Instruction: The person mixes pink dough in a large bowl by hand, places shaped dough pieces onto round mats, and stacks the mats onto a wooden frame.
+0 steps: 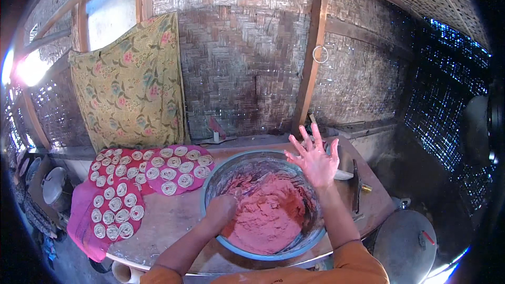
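Well clear of right fingers [317, 138]: dough [266, 216]

The pink dough [265, 218] is a soft, lumpy mass with a rough, broken top, mostly to the right of the left fingers [231, 203], which are curled at its left edge; whether they grip any is unclear. It lies left of and nearer the body than the spread, dough-smeared right fingers [317, 135]. The wide, round, blue-rimmed basin [273, 257] holding it stands upright, its inner wall streaked with residue beyond the left fingers.
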